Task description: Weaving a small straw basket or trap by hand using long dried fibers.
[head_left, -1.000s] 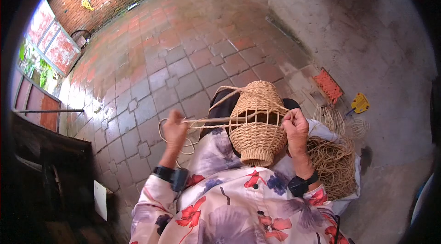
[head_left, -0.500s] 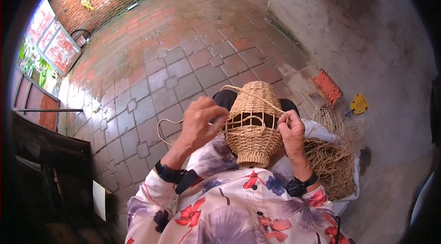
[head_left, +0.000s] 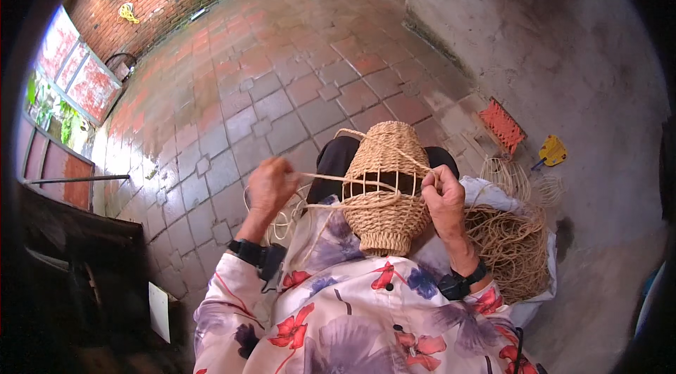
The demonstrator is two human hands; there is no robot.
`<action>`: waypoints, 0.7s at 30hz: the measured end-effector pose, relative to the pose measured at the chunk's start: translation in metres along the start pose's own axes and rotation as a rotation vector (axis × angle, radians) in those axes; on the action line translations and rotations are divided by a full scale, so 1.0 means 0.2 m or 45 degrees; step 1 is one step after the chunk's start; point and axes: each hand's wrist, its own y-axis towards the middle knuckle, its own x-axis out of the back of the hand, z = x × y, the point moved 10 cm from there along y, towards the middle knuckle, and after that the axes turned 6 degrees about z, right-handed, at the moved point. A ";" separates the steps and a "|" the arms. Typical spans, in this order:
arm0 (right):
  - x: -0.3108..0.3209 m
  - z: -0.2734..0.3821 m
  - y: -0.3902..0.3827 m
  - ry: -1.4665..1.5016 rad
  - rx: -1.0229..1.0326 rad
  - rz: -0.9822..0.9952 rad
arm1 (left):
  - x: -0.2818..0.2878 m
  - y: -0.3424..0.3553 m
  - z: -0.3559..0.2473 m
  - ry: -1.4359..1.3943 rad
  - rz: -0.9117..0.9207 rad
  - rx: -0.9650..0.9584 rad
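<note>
1. The left hand [head_left: 270,187] has its fingers closed tight on a thin tan cord [head_left: 329,178]. Half a second ago this hand was right by the basket; now it is out to the left, well apart from it, and the cord is pulled nearly straight.
2. The basket [head_left: 387,220] lies on the person's lap, between the left fingers and the right fingers. It has hardly moved. Its middle has a see-through gap with thin bars, and the cord goes from the left fingers to this gap.
3. The right hand [head_left: 445,199] is in almost the same spot as before. Its fingers are pinched narrow on the basket's right edge. I can't tell if a loose strand is in the pinch too.
4. Loose loops of cord hang just below the left fingers.
5. A big pile of tan cord [head_left: 510,251] sits in a white sack [head_left: 493,196], to the right of the right fingers and lower down.
</note>
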 end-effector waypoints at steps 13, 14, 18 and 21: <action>0.00 0.00 0.00 0.016 0.005 0.012 | 0.00 -0.03 -0.47 -0.553 0.294 -0.513; 0.00 0.00 0.00 0.022 -0.018 0.018 | 0.02 -0.02 -0.53 -0.567 0.302 -0.499; 0.00 -0.01 0.00 0.036 -0.038 0.021 | 0.03 -0.02 -0.72 -0.449 0.391 -0.600; 0.01 -0.01 -0.01 -0.039 -0.050 0.003 | -0.01 -0.01 -0.68 -0.357 0.239 -0.548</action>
